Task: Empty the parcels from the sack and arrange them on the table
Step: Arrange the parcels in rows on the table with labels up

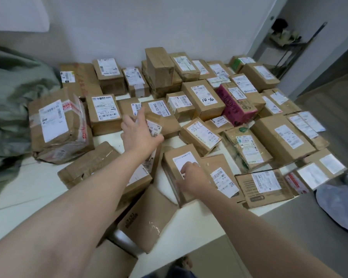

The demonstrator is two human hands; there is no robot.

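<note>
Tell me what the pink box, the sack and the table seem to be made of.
Pink box: probably printed cardboard, matte, with sharp folded edges.
Sack: grey-green fabric or woven plastic; it lies in limp folds.
Table: white, smooth, faintly glossy, perhaps laminate.

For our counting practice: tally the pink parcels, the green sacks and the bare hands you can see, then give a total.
Pink parcel: 1
Green sack: 1
Bare hands: 2 (left hand, right hand)
Total: 4
</note>
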